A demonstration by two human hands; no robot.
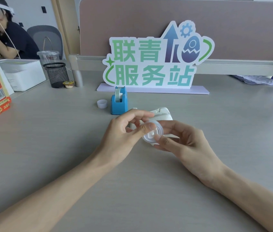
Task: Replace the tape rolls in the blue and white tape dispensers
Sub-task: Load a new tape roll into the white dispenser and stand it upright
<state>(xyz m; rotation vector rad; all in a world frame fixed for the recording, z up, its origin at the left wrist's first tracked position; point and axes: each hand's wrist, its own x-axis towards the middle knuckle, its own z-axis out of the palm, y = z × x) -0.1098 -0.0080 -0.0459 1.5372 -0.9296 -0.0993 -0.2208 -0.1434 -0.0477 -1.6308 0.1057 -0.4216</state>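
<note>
Over a grey counter [48, 139] backed by a partition [132, 22] and a sign [150, 64], the left hand [124, 136] and right hand [182, 141] pinch a clear tape roll [152, 133] in their fingers before the white dispenser [163, 113], just beside the blue dispenser [119, 104].

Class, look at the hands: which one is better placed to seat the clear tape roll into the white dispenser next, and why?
Probably the right hand: it cups the clear tape roll from beneath, directly before the white dispenser. The left hand only pinches its edge.
</note>
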